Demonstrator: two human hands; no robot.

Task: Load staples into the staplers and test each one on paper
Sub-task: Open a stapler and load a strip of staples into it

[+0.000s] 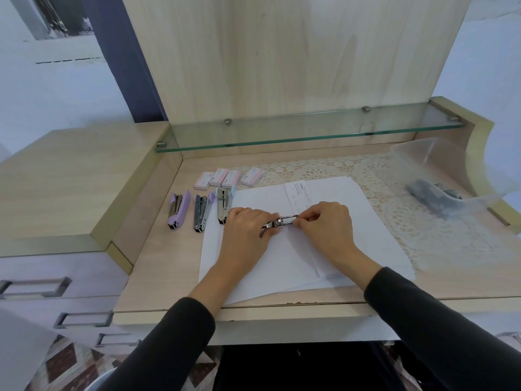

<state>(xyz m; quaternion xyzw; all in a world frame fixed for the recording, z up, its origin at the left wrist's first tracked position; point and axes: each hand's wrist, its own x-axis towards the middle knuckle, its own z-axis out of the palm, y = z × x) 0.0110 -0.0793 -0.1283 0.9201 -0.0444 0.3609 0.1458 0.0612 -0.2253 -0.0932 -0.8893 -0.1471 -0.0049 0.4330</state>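
Observation:
A small metal stapler (279, 222) lies between my two hands above the white paper sheets (282, 258). My left hand (245, 230) grips its left end, fingers curled around it. My right hand (327, 224) pinches its right end with fingertips; I cannot see whether a staple strip is between them. Three more staplers lie in a row at the left: a purple one (177, 211), a second one with purple trim (201, 211) and a light blue one (223, 204). Several small pink staple boxes (228, 179) sit behind them.
A lace doily (380, 179) covers the back right of the desk. A clear plastic bag (439, 198) holding grey items lies on the right. A glass shelf (296, 134) runs along the back. Drawers (56, 289) stand at the left.

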